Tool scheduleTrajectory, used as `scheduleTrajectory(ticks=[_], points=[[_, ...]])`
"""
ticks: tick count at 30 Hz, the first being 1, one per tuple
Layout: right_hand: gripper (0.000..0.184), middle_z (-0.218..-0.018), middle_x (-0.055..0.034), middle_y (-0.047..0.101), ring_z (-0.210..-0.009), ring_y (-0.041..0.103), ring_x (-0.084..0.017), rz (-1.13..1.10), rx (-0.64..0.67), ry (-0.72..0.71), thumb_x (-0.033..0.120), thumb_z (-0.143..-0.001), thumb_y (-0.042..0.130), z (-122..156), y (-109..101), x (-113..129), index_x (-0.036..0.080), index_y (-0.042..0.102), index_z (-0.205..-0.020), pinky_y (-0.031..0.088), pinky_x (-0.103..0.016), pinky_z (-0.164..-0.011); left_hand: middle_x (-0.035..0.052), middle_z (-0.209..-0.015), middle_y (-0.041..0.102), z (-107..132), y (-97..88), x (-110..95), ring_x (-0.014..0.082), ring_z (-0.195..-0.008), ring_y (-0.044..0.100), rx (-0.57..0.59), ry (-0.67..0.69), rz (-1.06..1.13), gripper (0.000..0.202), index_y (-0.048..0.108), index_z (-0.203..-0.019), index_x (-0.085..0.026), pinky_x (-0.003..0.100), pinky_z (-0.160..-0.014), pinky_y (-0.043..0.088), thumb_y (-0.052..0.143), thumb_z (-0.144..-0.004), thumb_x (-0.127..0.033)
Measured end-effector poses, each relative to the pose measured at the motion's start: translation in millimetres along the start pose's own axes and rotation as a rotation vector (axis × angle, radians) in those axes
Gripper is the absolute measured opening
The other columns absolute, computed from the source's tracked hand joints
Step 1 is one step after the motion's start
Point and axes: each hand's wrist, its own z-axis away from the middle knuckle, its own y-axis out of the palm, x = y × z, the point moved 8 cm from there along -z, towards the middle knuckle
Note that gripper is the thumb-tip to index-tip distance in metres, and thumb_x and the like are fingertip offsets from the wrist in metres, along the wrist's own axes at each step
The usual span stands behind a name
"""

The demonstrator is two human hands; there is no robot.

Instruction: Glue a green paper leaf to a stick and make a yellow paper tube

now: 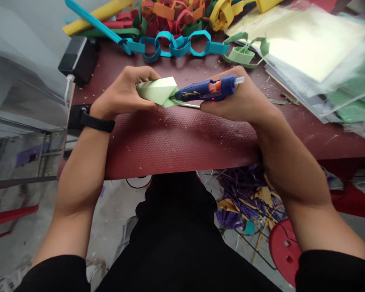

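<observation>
My left hand is closed around a folded piece of pale green paper, thumb below and fingers above. My right hand grips a blue glue gun with an orange part and a clear glue stick showing at its rear end. The gun points left, and its tip meets the opening in the folded paper. A thin pale green strip runs from the paper toward my right thumb. Just beyond my hands lies a paper chain of blue links, with light green links at its right end.
Red, orange and yellow paper chains heap at the back of the dark red table. Plastic-wrapped paper sheets cover the right side. A black box with a white cable stands at the left. Below are purple scraps and a red stool.
</observation>
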Motion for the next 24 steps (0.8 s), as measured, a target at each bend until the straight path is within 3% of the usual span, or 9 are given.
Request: scheduleTrajectory(ticks=[5,13,19,24], points=[[0.036,-0.062,0.0009,0.041,-0.062,0.034,-0.013,0.103,-0.033,-0.051,0.026,-0.067,0.079,3.9,-9.6,6.4,0.025,0.044,-0.058,0.021,-0.031,-0.052,0.0045,-0.104,0.077,0.9,-2.1,-0.5,0.0308,-0.101,0.060,-0.004,-0.009,-0.040,0.060,0.080,-0.107,-0.029,0.050,-0.091,0.053,0.099,-0.058,-0.058],[0.029,-0.065,0.0010,0.046,-0.064,0.037,-0.014,0.120,-0.100,-0.091,0.024,-0.067,0.081,5.1,-27.8,11.5,0.026,0.052,-0.061,0.028,-0.035,-0.057,0.0029,-0.096,0.073,0.7,-6.0,-0.6,0.0213,-0.085,0.055,-0.044,0.016,-0.040,0.062,0.078,-0.102,-0.022,0.044,-0.082,0.051,0.103,-0.058,-0.057],[0.032,-0.065,0.0022,0.047,-0.063,0.036,-0.013,0.091,-0.106,-0.177,0.022,-0.068,0.083,0.0,-22.4,16.9,0.026,0.051,-0.064,0.028,-0.035,-0.057,0.0036,-0.096,0.075,1.1,-5.1,-0.8,0.0225,-0.087,0.056,-0.042,0.012,-0.029,0.060,0.078,-0.103,-0.022,0.043,-0.080,0.050,0.102,-0.059,-0.055],[0.035,-0.065,0.0018,0.046,-0.064,0.035,-0.015,0.107,-0.132,-0.153,0.019,-0.067,0.083,-2.1,-17.4,14.4,0.027,0.049,-0.063,0.025,-0.034,-0.055,0.0032,-0.095,0.073,1.0,-5.0,-2.3,0.0229,-0.087,0.058,-0.052,0.007,-0.063,0.058,0.077,-0.102,-0.023,0.044,-0.081,0.052,0.101,-0.060,-0.054]])
